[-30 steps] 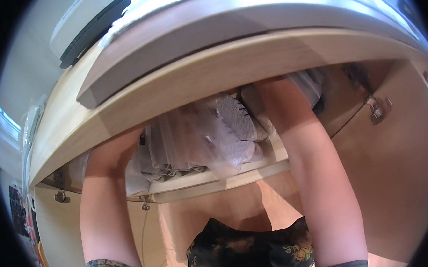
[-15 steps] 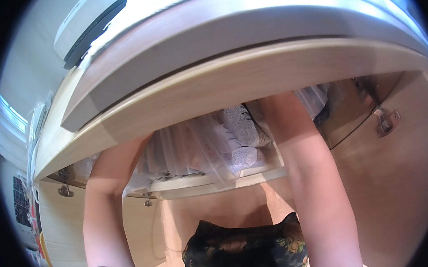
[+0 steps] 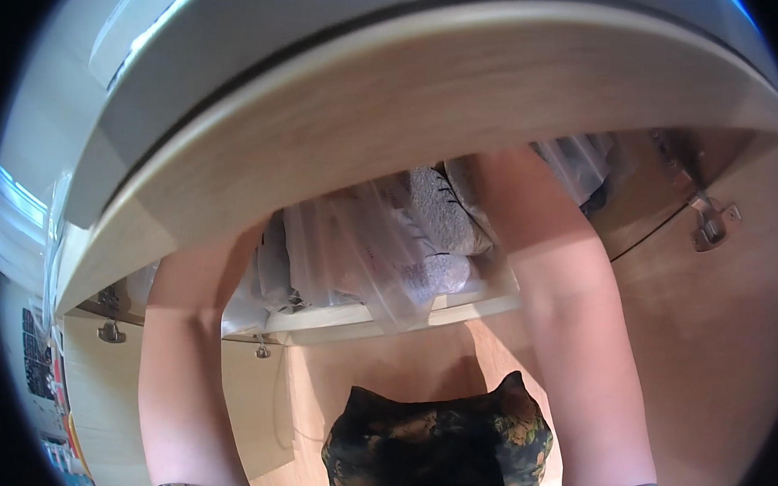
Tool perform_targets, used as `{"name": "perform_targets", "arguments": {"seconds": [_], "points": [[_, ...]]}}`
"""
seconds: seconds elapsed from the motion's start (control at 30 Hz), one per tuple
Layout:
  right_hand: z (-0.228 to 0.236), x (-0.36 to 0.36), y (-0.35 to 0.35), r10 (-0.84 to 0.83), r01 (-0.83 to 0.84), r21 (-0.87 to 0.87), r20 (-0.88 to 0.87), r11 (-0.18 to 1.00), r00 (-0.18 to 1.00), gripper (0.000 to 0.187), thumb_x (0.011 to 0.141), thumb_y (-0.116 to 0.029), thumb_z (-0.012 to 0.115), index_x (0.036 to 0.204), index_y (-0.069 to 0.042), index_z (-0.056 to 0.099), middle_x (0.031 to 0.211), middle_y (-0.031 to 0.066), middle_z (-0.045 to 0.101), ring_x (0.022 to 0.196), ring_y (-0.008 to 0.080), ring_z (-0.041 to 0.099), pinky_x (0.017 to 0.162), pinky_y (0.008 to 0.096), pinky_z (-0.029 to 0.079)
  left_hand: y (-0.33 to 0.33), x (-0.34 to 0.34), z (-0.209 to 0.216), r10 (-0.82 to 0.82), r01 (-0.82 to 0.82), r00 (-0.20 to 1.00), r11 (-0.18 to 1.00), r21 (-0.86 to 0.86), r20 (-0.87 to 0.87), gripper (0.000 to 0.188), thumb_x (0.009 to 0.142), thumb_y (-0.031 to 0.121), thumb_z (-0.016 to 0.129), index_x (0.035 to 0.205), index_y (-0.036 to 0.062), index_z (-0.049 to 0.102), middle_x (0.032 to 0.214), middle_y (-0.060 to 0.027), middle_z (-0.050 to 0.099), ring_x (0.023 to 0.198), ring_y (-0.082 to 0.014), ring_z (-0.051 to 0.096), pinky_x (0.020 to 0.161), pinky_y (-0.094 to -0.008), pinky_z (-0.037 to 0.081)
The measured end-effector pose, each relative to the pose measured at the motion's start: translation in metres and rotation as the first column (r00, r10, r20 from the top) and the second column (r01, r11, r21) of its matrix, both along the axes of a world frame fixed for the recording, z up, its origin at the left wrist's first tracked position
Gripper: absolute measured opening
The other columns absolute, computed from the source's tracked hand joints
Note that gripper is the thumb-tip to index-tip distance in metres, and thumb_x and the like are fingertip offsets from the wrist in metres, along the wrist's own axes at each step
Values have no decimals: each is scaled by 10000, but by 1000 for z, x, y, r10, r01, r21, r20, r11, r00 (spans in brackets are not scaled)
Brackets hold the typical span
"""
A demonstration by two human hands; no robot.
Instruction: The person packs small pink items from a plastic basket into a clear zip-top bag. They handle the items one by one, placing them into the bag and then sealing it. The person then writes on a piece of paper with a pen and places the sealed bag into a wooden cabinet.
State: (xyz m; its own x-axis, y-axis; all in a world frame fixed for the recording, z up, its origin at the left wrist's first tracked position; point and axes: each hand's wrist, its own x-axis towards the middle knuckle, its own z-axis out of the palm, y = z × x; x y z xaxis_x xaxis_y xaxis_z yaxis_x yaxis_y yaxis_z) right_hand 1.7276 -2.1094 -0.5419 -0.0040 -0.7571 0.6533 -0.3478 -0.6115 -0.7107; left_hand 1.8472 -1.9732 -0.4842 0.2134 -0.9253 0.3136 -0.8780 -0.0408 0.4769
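Both my forearms reach up into an open wooden cabinet [image 3: 397,94], and its front edge hides my left hand and my right hand. Clear plastic bags [image 3: 340,249] with contents I cannot make out lie on the cabinet's shelf, between my arms. A grey speckled bundle [image 3: 439,210] with dark marks rests beside them, closer to my right arm. Below it sits a pale, lavender-tinged packet [image 3: 444,277] near the shelf edge [image 3: 456,312]. More clear plastic [image 3: 578,169] shows just past my right forearm.
Open cabinet doors flank me, the left door [image 3: 179,390] and the right door [image 3: 682,364], with metal hinges [image 3: 711,226]. A thin dark cable [image 3: 649,230] runs near the right hinge. The overhanging top sits low above my arms. Wooden flooring [image 3: 280,484] lies below.
The view has shifted closer to the cabinet front, so its top edge fills more of the picture. Both arms remain inside, and the clear bags sit slightly differently.
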Motion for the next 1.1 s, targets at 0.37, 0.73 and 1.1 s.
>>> {"name": "perform_targets", "arguments": {"seconds": [0.37,0.73,1.1], "points": [[2,-21,-8,17,-42,-118,-200,992,980,223,804,-287,633,792,-75,702,860,178,703,883,369,674,800,444,537,20,-60,9,205,-192,979,943,270,-19,531,904,526,523,1154,92,698,1101,-145,704,1023,-259,645,915,-360,471],[-14,-17,-25,236,-249,60,172,967,956,317,907,-288,559,889,19,633,917,276,667,944,451,641,822,480,518,-40,-37,21,198,-269,851,960,78,487,478,862,450,604,816,-12,718,839,-172,721,823,-309,693,750,-411,519],[-29,-8,-28,210,-215,33,122,976,970,321,903,-275,541,930,29,642,978,295,656,1001,464,618,887,488,506,12,59,35,-7,-323,676,896,306,736,301,769,349,690,734,51,701,743,-110,708,685,-280,645,669,-407,518]]}}
